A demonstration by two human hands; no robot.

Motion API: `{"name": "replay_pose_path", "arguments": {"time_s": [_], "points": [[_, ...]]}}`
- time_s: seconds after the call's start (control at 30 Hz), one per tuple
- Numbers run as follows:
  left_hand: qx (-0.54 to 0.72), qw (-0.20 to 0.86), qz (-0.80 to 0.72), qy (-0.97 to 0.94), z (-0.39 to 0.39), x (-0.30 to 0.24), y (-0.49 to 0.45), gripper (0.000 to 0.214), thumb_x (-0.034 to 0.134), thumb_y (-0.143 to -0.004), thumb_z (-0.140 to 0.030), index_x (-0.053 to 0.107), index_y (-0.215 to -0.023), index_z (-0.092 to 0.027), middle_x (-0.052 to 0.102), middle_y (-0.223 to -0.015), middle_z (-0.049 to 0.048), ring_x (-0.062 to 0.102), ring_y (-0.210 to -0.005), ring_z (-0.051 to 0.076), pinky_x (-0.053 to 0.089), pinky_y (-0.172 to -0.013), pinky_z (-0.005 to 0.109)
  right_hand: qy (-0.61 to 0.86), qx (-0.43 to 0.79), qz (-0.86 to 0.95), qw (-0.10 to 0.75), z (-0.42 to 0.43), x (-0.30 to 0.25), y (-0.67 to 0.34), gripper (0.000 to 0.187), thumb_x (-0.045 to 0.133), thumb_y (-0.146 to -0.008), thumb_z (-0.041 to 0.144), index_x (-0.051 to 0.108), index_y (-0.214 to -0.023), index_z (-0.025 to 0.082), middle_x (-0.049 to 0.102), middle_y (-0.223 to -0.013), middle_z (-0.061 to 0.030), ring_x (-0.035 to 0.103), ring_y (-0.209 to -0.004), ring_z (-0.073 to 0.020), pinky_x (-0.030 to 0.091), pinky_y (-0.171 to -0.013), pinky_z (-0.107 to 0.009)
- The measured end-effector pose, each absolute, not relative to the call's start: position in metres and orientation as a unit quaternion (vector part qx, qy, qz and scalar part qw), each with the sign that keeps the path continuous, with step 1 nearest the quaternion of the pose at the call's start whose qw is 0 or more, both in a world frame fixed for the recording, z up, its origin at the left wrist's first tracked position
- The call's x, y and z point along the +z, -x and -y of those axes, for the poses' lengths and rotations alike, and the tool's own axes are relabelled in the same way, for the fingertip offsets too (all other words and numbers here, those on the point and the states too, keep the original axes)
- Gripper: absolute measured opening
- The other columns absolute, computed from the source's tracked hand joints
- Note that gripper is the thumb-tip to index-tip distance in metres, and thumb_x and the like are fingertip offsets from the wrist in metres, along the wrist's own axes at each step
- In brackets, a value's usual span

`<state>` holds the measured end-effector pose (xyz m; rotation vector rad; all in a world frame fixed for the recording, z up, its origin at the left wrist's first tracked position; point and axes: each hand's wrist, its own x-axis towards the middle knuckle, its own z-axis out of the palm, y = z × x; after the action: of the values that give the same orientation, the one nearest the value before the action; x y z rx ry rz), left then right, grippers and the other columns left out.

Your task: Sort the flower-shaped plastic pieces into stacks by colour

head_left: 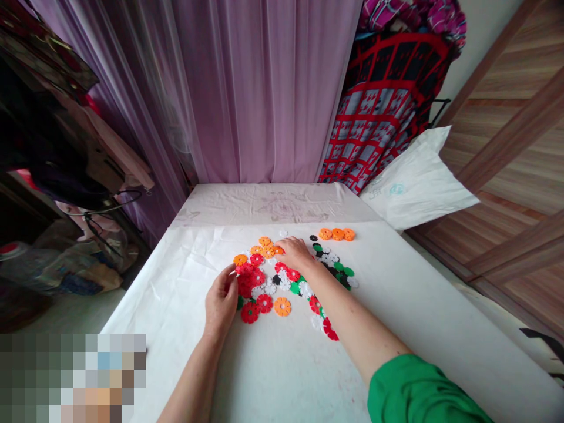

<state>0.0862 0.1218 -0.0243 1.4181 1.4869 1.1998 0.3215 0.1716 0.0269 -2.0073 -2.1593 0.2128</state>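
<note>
An orange disc [278, 250] lies just left of the right hand [294, 255] on a white table [273, 370]; the nearer left hand [221, 298] curls beside red discs [247, 281] — whether either grasps anything cannot be told.

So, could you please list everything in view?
Notched discs: many, red, orange, green, black, white, centre
Pieces in row: three, orange, beyond green discs
Table: one, whitish, centre
Curtain: one, purple, behind table
Patterned fabrics: two or more, red, black, magenta, back right
Crumpled sheet: one, white, table's right
Wooden panelling: one, brown, far right
Clothes: several, dark, pink, left
Container: one, clear, red top, lower left
Sleeve: one, green, right arm
Left grip: one, bare, by red discs
Right grip: one, bare, by orange discs
</note>
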Motion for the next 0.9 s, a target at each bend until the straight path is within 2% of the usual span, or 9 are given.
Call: {"name": "replay_pose_path", "arguments": {"time_s": [0.27,0.47,0.63,0.9], "points": [[0.467,0.358,-0.581,-0.562,-0.122,-0.025,-0.087,0.044,0.058,-0.082,-0.044,0.067,-0.119,-0.022,0.075,-0.101,0.0078,0.071,-0.092,0.021,0.056,-0.079,0.032,0.699,0.064,0.704,0.110,-0.173,0.029,-0.320,0.042,0.067,-0.082,0.026,0.062,-0.124,0.021,0.068,-0.121,-0.0091,0.059,-0.115,-0.0232,0.041,-0.095,-0.033],[0.471,0.365,-0.574,-0.562,-0.121,-0.026,-0.087,0.047,0.057,-0.082,-0.045,0.066,-0.120,-0.020,0.075,-0.099,0.0078,0.070,-0.083,0.019,0.056,-0.077,0.033,0.715,0.060,0.680,0.146,-0.161,0.035,-0.320,0.018,0.059,-0.090,0.022,0.070,-0.104,0.025,0.069,-0.113,-0.0041,0.065,-0.098,-0.0169,0.045,-0.082,-0.025],[0.477,0.367,-0.572,-0.558,-0.121,-0.024,-0.088,0.047,0.059,-0.080,-0.047,0.067,-0.118,-0.021,0.075,-0.097,0.0070,0.070,-0.085,0.020,0.056,-0.077,0.032,0.680,0.032,0.702,0.210,-0.126,0.031,-0.327,0.013,0.058,-0.091,0.021,0.070,-0.091,0.025,0.069,-0.099,-0.0023,0.065,-0.088,-0.0152,0.046,-0.079,-0.023],[0.466,0.351,-0.575,-0.573,-0.120,-0.020,-0.089,0.049,0.056,-0.081,-0.047,0.067,-0.120,-0.019,0.073,-0.083,0.0042,0.066,-0.072,0.017,0.053,-0.070,0.030,0.669,0.038,0.693,0.266,-0.065,0.009,-0.355,0.039,0.045,-0.077,-0.002,0.070,-0.090,0.024,0.070,-0.101,-0.0019,0.065,-0.095,-0.0157,0.048,-0.087,-0.026]]}}
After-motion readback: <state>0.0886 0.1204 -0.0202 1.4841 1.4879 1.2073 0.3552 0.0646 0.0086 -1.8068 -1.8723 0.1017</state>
